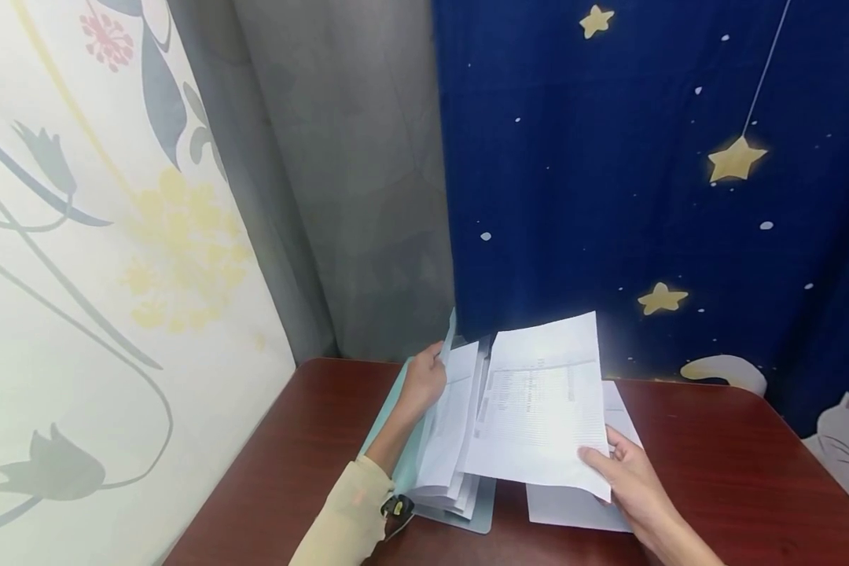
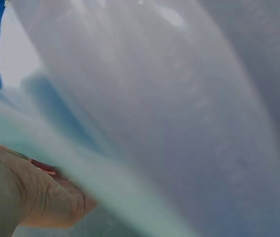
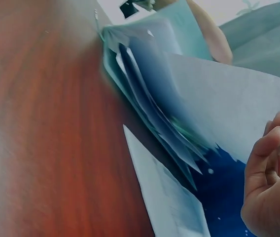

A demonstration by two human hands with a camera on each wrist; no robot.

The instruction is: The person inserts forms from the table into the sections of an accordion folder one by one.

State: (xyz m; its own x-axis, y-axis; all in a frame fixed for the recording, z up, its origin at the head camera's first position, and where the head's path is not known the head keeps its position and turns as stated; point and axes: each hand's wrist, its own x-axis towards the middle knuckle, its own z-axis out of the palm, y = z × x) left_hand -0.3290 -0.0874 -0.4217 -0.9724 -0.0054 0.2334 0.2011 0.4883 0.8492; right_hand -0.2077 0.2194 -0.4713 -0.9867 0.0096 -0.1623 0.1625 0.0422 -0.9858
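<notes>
A pale green folder (image 1: 484,515) lies spread on the table with several paper pages (image 1: 449,440) in it. My left hand (image 1: 424,383) grips the edge of its raised cover; the left wrist view shows that hand (image 2: 46,192) behind the cover, its fingertips hidden. In my right hand (image 1: 633,475) a printed sheet (image 1: 545,409) with a table of text is pinched at its lower right corner, thumb on top. The sheet is held above the table, its left side over the folder's pages. Another white paper (image 1: 573,507) lies flat beneath it, right of the folder.
The reddish-brown wooden table (image 1: 736,472) extends to both sides. Behind it hang a grey curtain (image 1: 368,196) and a dark blue curtain (image 1: 573,196) with stars. A white patterned curtain (image 1: 78,314) stands along the left. A small black device (image 1: 398,507) with a cable sits at my left wrist.
</notes>
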